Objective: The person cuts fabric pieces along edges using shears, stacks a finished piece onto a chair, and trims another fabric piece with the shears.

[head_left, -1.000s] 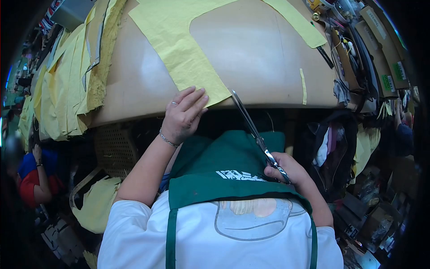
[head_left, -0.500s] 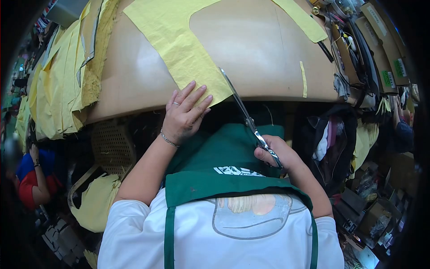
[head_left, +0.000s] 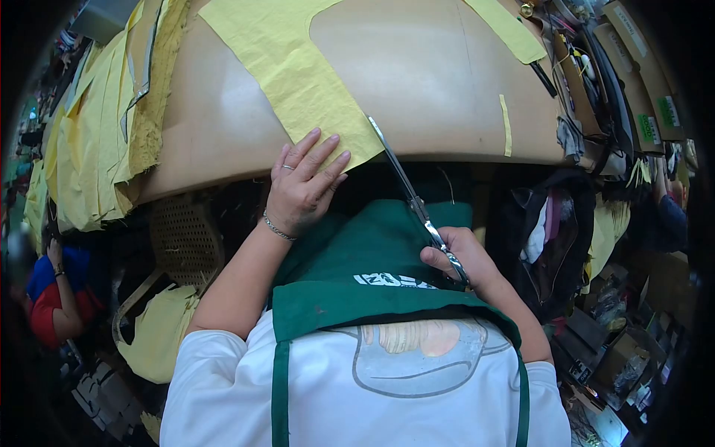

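Observation:
A large piece of yellow fabric (head_left: 298,82) with a curved cut-out lies on the tan tabletop, its near corner at the front edge. My left hand (head_left: 304,179) rests flat on that near end, fingers spread, holding nothing. In my right hand (head_left: 469,257) is a pair of long metal scissors (head_left: 408,186), with my fingers through and around the handles. The blades point away from me along the fabric's right edge, the tip just over the table. They look closed or nearly so.
A thin yellow strip (head_left: 506,125) and another yellow fabric piece (head_left: 510,33) lie to the right. Yellow cloth (head_left: 93,127) is stacked at the left. Cardboard boxes (head_left: 633,74) line the right end. A chair (head_left: 186,235) stands below, and another person's arm (head_left: 65,294) shows far left.
The view has shifted slightly, so the fabric and table appear a little higher and further left. Both hands and the scissors keep nearly the same pose.

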The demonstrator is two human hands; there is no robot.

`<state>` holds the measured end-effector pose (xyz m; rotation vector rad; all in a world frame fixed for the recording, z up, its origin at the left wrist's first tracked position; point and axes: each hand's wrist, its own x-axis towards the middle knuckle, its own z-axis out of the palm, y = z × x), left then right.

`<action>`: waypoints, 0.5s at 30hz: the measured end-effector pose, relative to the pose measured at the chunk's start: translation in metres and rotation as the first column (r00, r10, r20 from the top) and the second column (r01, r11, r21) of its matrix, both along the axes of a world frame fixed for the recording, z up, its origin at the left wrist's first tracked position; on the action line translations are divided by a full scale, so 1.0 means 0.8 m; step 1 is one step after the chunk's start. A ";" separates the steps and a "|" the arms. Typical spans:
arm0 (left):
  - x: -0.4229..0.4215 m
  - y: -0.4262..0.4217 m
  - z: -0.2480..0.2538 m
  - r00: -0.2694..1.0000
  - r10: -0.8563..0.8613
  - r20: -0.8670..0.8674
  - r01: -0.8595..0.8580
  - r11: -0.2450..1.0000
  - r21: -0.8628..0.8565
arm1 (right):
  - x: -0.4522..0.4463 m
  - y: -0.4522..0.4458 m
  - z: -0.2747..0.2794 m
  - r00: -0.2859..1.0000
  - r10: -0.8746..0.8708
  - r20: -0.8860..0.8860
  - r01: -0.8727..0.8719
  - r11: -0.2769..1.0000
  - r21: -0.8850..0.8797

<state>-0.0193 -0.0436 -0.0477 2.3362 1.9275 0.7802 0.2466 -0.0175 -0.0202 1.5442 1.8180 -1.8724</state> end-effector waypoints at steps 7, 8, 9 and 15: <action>-0.001 0.001 0.002 1.000 -0.010 -0.008 0.010 1.000 0.001 | 0.006 0.004 0.000 0.998 0.046 -0.032 -0.046 0.999 -0.018; -0.001 0.001 0.003 1.000 -0.011 -0.009 0.011 1.000 -0.003 | 0.008 0.006 -0.002 0.996 0.066 -0.067 -0.067 0.998 -0.011; -0.001 0.000 0.005 1.000 -0.012 -0.010 0.012 1.000 -0.006 | 0.005 0.009 -0.001 0.994 0.064 -0.086 -0.066 0.998 -0.021; 0.001 -0.004 0.009 1.000 -0.026 -0.003 0.026 1.000 -0.010 | -0.015 0.030 0.005 0.989 0.093 -0.119 -0.097 0.995 -0.029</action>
